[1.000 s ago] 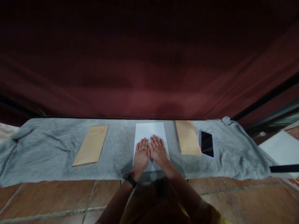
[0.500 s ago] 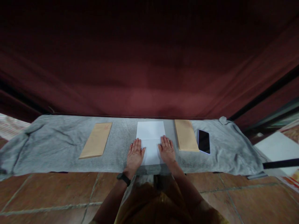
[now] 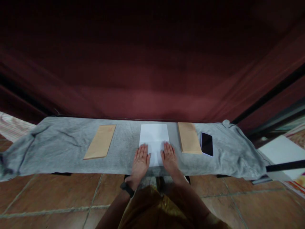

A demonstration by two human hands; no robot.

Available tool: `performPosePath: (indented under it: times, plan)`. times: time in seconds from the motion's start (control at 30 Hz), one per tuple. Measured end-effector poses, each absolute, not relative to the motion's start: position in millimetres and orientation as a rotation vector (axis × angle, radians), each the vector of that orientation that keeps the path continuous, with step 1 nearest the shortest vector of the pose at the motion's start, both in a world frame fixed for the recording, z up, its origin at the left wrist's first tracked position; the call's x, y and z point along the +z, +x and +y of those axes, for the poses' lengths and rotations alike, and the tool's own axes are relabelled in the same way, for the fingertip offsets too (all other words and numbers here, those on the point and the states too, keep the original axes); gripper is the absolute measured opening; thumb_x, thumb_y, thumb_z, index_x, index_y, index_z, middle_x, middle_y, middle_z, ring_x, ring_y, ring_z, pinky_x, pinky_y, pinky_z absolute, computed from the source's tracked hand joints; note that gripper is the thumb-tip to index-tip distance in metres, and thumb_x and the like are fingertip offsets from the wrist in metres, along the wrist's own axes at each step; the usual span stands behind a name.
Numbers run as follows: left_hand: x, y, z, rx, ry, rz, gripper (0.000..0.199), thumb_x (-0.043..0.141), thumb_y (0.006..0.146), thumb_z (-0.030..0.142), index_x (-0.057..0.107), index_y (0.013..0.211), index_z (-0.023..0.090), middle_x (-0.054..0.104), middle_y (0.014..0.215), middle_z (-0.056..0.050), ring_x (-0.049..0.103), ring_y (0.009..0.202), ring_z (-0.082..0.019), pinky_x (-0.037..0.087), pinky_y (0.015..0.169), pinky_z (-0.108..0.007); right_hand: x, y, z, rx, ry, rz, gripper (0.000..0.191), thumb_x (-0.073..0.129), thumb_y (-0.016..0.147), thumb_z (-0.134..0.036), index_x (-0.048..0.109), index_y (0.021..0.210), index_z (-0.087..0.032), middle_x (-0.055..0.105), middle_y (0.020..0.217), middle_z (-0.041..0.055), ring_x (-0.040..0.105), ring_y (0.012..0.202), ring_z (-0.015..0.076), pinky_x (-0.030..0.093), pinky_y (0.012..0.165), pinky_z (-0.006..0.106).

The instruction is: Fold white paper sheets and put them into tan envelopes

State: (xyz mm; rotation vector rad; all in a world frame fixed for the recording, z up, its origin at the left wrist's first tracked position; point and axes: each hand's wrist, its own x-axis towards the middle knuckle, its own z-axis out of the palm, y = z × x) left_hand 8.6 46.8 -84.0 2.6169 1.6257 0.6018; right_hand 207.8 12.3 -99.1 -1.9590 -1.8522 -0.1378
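Note:
A white sheet of paper (image 3: 154,133) with a crease across its middle lies flat on the grey cloth, right in front of me. My left hand (image 3: 140,161) rests palm down over its lower left edge, fingers stretched out and pointing away. On the opposite edge lies my right hand (image 3: 169,159), also flat, with its thumb turned inward. Neither hand grips anything. Between the two hands the lower half of the paper shows.
Left of the paper lies a brown envelope (image 3: 100,142); a stack of brown envelopes (image 3: 190,138) is on the right, beside a phone (image 3: 206,144). Grey cloth (image 3: 64,140) covers the narrow table. A dark red curtain (image 3: 147,79) hangs behind it.
Both hands have slid slightly toward me along the paper's edges and stay flat. The view has shifted a little. The envelopes and phone lie as before.

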Motion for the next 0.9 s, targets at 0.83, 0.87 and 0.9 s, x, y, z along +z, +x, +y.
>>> performPosePath:
  times: [0.83, 0.87, 0.9]
  plan:
    - [-63, -33, 23, 0.199, 2.708, 1.239, 0.048, 0.049, 0.1, 0.029, 0.056, 0.145, 0.016, 0.052, 0.156, -0.016, 0.045, 0.149, -0.027, 0.037, 0.122, -0.047, -102, 252, -12, -0.018, -1.839, -1.872, 0.049, 0.036, 0.106, -0.023, 0.054, 0.15, -0.013, 0.057, 0.153, 0.015, 0.05, 0.144, 0.0269, 0.039, 0.12, 0.05]
    - [-61, -32, 22, 0.156, 2.714, 1.23, 0.048, 0.05, 0.098, 0.024, 0.057, 0.145, 0.016, 0.052, 0.157, -0.016, 0.046, 0.148, -0.027, 0.037, 0.122, -0.047, -103, 254, -12, 0.005, -1.824, -1.876, 0.049, 0.035, 0.105, -0.022, 0.055, 0.149, -0.013, 0.058, 0.152, 0.0149, 0.05, 0.144, 0.0264, 0.04, 0.12, 0.05]
    - [-59, -31, 22, 0.114, 2.717, 1.23, 0.049, 0.05, 0.096, 0.019, 0.057, 0.145, 0.017, 0.052, 0.157, -0.015, 0.046, 0.148, -0.026, 0.037, 0.122, -0.046, -103, 256, -13, 0.028, -1.812, -1.879, 0.049, 0.034, 0.104, -0.019, 0.056, 0.148, -0.013, 0.059, 0.151, 0.015, 0.05, 0.143, 0.0258, 0.04, 0.12, 0.049]
